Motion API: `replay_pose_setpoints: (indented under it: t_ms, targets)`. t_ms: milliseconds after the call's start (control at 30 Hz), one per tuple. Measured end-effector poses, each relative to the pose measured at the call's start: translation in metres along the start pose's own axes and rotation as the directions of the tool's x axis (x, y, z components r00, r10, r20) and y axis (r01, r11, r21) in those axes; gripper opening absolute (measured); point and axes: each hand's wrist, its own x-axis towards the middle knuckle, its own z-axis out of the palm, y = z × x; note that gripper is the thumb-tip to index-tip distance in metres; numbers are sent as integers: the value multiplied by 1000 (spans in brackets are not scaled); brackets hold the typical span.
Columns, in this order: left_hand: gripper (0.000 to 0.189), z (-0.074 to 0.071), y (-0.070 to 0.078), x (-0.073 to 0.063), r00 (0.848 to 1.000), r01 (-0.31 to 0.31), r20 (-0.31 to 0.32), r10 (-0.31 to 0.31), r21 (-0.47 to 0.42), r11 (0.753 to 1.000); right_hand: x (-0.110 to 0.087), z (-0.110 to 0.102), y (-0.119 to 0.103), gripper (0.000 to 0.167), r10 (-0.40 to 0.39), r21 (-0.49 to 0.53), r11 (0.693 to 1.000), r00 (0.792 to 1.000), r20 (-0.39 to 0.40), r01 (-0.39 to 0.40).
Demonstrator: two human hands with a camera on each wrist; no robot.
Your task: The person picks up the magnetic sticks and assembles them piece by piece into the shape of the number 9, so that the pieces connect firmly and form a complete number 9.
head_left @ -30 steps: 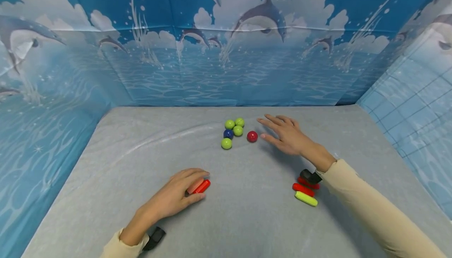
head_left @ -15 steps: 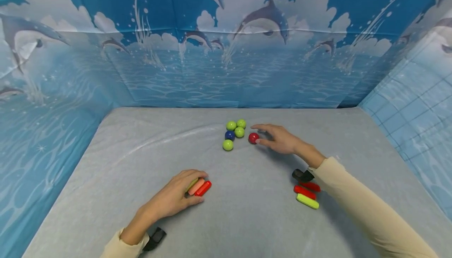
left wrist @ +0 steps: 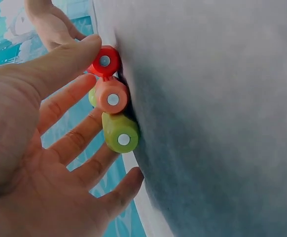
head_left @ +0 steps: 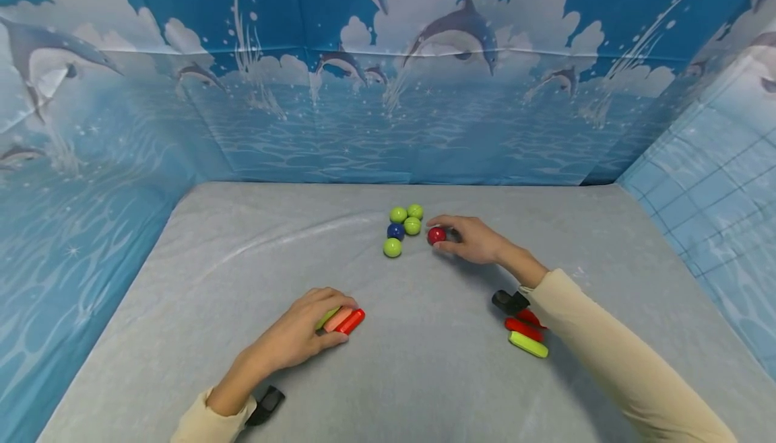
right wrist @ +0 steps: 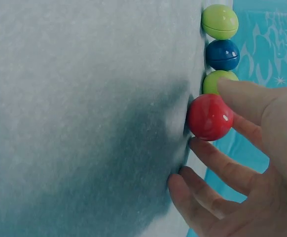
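Attire and Wrist Equipment of the Person

The left sleeve (head_left: 209, 421) and right sleeve (head_left: 624, 355) are long, plain and cream to pale beige, each ending at the wrist in a loose cuff. Soft creases cross the right sleeve toward the lower edge of the head view, where the left shows only its end portion. Beside each cuff sits a small black device, the left unit (head_left: 265, 405) blocky and angular, the right unit (head_left: 509, 301) more rounded at its outer end. Left hand (head_left: 300, 328) and right hand (head_left: 473, 240): bare

Right hand (head_left: 474, 240) lowered, now around red ball (head_left: 436, 235), perhaps touching it
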Motion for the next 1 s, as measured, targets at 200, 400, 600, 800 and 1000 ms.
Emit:
replay_pose_setpoints:
  t_ms: [200, 400, 600, 800, 1000]
  targets:
    - [41, 1, 2, 1, 1000, 13, 9, -13, 9, 1000, 1, 1, -3, 47, -8, -35, 999, 1000, -7, 8]
    - [40, 0, 5, 7, 999, 40, 12, -40, 37, 998, 4, 2, -3, 45, -32, -60, 998, 999, -16, 31]
    - [37, -2, 9, 11, 999, 49, 18, -51, 77, 996, 7, 4, -5, 38, -30, -67, 997, 999, -17, 29]
    - [34, 0, 8, 12, 999, 42, 15, -43, 92, 995, 6, 7, -6, 28, -4, -81, 997, 1000, -20, 2]
    - [34, 5, 10, 13, 998, 62, 1, -62, 93, 994, 2, 9, -6, 27, 19, -48, 999, 999, -50, -21]
